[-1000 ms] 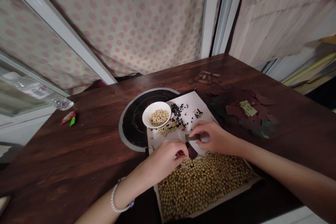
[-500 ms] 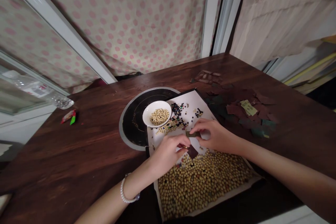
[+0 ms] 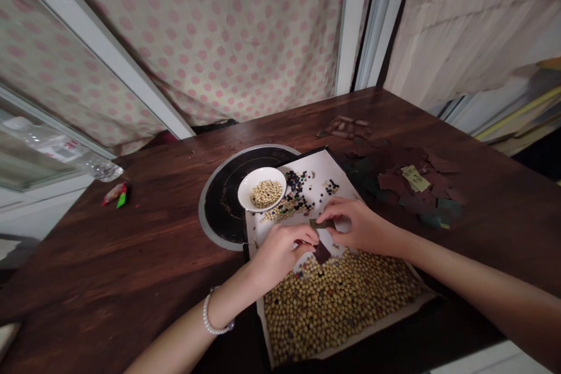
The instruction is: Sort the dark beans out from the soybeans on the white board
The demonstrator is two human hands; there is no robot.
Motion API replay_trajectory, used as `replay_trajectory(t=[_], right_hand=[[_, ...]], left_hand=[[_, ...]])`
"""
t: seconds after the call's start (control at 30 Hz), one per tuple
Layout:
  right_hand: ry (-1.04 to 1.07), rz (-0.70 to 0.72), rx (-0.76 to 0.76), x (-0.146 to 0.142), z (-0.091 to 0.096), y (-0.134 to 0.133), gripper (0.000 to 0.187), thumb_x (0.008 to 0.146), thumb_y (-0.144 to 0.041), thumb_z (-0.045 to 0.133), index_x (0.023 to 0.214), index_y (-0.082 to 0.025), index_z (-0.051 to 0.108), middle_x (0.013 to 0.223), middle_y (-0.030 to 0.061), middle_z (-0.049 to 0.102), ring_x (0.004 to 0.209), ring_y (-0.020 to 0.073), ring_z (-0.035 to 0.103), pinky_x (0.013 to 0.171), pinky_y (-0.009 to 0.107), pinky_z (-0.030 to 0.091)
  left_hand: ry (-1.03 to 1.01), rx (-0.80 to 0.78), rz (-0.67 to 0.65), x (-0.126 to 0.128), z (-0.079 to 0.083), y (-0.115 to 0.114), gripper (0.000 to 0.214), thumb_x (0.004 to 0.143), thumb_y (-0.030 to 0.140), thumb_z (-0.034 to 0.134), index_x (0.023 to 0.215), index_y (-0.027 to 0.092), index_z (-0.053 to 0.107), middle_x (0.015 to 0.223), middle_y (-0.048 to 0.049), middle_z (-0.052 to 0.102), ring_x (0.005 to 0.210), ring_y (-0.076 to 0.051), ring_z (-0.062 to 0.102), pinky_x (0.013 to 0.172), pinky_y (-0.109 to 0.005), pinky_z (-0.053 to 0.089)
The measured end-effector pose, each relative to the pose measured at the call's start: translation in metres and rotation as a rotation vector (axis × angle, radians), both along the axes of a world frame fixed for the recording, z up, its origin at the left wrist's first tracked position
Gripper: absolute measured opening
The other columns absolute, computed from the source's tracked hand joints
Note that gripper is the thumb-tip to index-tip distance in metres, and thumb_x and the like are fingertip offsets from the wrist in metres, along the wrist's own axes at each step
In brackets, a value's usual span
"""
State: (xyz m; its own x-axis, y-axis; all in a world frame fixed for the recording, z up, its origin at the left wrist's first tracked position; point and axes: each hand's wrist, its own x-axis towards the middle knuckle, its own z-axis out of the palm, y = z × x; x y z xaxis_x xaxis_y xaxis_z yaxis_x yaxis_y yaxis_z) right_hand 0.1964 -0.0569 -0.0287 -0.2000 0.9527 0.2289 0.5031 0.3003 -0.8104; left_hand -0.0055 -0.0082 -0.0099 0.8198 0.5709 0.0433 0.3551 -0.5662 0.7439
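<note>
Low in the frame's centre, a heap of pale beans (image 3: 337, 304) covers the near part of a white sheet (image 3: 323, 168). Just above it, the left hand (image 3: 280, 248) has its fingertips pressed together beside a dark scrap (image 3: 322, 253); whether they grip anything I cannot tell. The right hand (image 3: 357, 225) pinches a dark strip (image 3: 321, 224) between thumb and forefinger. The strip looks thin, light and bendable, best held by its edges. Loose beans would roll if nudged. Farther up sit a white bowl (image 3: 262, 189), dark beads (image 3: 298, 187) and a black round plate (image 3: 221, 201). Torn paper pieces (image 3: 412, 187) lie at right.
</note>
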Motion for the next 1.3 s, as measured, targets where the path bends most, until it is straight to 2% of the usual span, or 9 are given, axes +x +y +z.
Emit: replay_trajectory(t=[0.3, 0.7, 0.87, 1.03, 1.3], right_hand=[[0.000, 0.011, -0.005, -0.0002, 0.0031, -0.0002, 0.024, 0.071, -0.010, 0.055, 0.088, -0.014, 0.070, 0.081, 0.0061, 0.063, 0.070, 0.0155, 0.057, 0.065, 0.029, 0.046], [-0.004, 0.003, -0.013, 0.0008, 0.0034, -0.0005, 0.024, 0.071, -0.011, 0.056, 0.089, -0.016, 0.069, 0.083, 0.0051, 0.062, 0.070, 0.0144, 0.056, 0.065, 0.028, 0.046], [-0.014, 0.003, -0.005, 0.0011, 0.0024, 0.0006, 0.023, 0.070, -0.009, 0.057, 0.088, -0.018, 0.069, 0.083, 0.0044, 0.063, 0.070, 0.0145, 0.056, 0.064, 0.028, 0.046], [-0.003, -0.002, -0.008, 0.0012, 0.0021, 0.0008, 0.023, 0.071, -0.010, 0.057, 0.088, -0.017, 0.070, 0.084, 0.0054, 0.064, 0.073, 0.0155, 0.057, 0.068, 0.029, 0.047], [-0.004, -0.006, 0.007, 0.0004, 0.0018, 0.0009, 0.022, 0.071, -0.009, 0.055, 0.087, -0.016, 0.069, 0.084, 0.0057, 0.061, 0.072, 0.0157, 0.056, 0.068, 0.030, 0.047]], left_hand=[[-0.074, 0.024, -0.025, 0.0004, -0.0023, -0.0015, 0.019, 0.084, 0.008, 0.053, 0.090, 0.019, 0.068, 0.085, -0.0008, 0.073, 0.074, -0.013, 0.067, 0.069, -0.025, 0.050], [-0.056, 0.028, 0.016, 0.0013, -0.0025, -0.0005, 0.016, 0.081, 0.009, 0.057, 0.083, 0.020, 0.069, 0.079, 0.0004, 0.073, 0.069, -0.013, 0.067, 0.066, -0.025, 0.050], [-0.065, 0.035, 0.006, 0.0011, -0.0050, 0.0000, 0.017, 0.082, 0.009, 0.056, 0.088, 0.019, 0.068, 0.083, -0.0013, 0.072, 0.075, -0.015, 0.066, 0.068, -0.027, 0.051], [-0.070, 0.065, -0.019, 0.0024, -0.0057, 0.0011, 0.016, 0.080, 0.007, 0.057, 0.086, 0.018, 0.067, 0.087, -0.0036, 0.070, 0.084, -0.017, 0.064, 0.075, -0.031, 0.051], [-0.076, 0.083, -0.034, 0.0020, -0.0054, 0.0007, 0.017, 0.081, 0.006, 0.055, 0.086, 0.019, 0.065, 0.086, -0.0034, 0.069, 0.083, -0.018, 0.063, 0.075, -0.033, 0.050]])
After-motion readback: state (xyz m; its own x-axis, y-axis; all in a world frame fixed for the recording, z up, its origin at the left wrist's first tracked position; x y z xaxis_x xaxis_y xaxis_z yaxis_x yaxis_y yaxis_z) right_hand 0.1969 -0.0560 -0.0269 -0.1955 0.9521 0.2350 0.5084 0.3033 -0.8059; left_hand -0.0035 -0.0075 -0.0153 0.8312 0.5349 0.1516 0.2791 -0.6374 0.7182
